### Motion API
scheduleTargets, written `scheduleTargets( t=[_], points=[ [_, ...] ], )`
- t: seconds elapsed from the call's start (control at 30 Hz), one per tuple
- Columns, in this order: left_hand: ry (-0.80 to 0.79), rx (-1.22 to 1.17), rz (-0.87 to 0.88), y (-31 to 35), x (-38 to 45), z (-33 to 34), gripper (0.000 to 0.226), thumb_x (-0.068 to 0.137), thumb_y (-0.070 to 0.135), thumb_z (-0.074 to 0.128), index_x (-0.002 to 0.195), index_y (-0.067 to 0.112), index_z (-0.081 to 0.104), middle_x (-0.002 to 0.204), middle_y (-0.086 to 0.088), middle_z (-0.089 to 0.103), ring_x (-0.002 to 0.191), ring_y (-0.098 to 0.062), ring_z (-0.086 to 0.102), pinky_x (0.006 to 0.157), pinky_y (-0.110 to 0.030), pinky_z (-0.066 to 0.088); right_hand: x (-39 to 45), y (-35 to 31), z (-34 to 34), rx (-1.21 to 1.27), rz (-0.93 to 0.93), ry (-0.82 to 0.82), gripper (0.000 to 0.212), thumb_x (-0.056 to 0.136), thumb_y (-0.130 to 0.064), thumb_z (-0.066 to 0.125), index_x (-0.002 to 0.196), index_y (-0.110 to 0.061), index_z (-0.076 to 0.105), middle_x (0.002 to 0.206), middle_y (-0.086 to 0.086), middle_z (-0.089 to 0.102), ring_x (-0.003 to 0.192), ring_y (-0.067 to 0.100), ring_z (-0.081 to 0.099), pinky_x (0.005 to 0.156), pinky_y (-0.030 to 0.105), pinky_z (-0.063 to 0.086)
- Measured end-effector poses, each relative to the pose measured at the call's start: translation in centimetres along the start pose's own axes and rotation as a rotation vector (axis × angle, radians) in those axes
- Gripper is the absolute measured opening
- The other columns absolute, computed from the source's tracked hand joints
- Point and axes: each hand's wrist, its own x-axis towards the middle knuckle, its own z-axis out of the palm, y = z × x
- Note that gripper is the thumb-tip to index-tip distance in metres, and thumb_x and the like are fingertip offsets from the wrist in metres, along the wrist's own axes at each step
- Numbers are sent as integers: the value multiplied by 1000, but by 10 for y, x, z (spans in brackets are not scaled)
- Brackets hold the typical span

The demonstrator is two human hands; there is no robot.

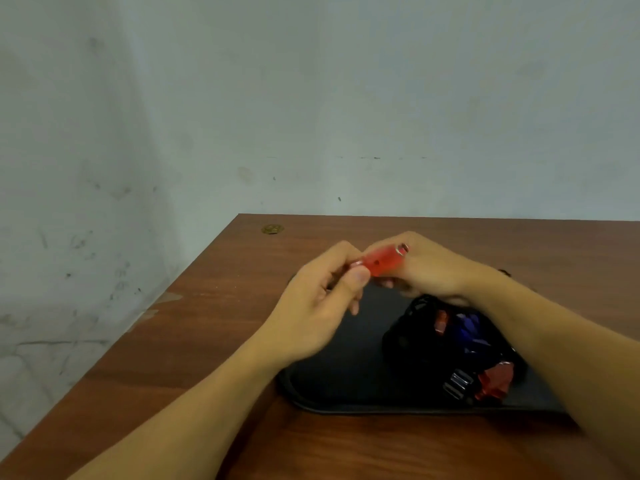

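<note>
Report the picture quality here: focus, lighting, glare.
Head view: soft all over, with the left hand and right hand slightly smeared round the red piece. Head view: the light is dim and even, with no hard glare. Head view: the dark parts pile nearly merges into the black tray.

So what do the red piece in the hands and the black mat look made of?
The red cylinder: likely translucent plastic, glossy; light glows through it, metal-looking ring at its right end. The black mat: probably rubber or foam, matte, thin with a rolled edge.
</note>
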Motion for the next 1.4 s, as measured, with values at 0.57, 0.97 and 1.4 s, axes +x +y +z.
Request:
scheduleTargets(
  t=[0.57,0.97,1.4],
  points=[
    [-188,664,107,-3,-3,2,15,104,30,47,91,24,50,74,19,45,65,2,45,57,-17,32,-3,-61,-35,-667,-148,15,32,100,-37,55,71,-30,66,52,-12,60,47,-1,50,52,8,38],
    [72,184,18,2,-5,-1,14,104,22,47,94,20,56,76,0,58,64,-17,57,58,-39,47,4,13,-9,86,-44,181,25,97,-32,62,88,-16,78,62,4,63,57,15,48,60,23,37],
    [239,244,-167,-12,2,-5,27,103,18,52,76,10,53,61,-8,55,54,-16,49,54,-34,41,-8,29,21,-552,-496,379,21,92,-35,50,89,-25,69,77,-11,68,68,12,62,63,37,51]
  ],
)
